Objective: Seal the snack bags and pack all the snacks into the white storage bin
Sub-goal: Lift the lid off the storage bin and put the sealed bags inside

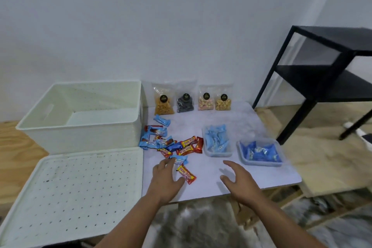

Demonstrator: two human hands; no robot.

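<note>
At lower centre: left hand (164,179) and right hand (238,182), both spread, empty; candy bar (186,174) likely light, slippery—pinch mid-wrapper.

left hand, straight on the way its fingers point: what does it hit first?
Probably the light-blue wrapped snack right at the left hand's fingertips; they look about to touch it, though height above the table is unclear. The loose candy pile lies beyond.

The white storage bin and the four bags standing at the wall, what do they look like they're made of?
White storage bin: likely matte moulded plastic, going by its dotted walls and cut-out handle. Four bags: apparently clear glossy plastic film; the snacks show through, and each carries a dark round label.
</note>
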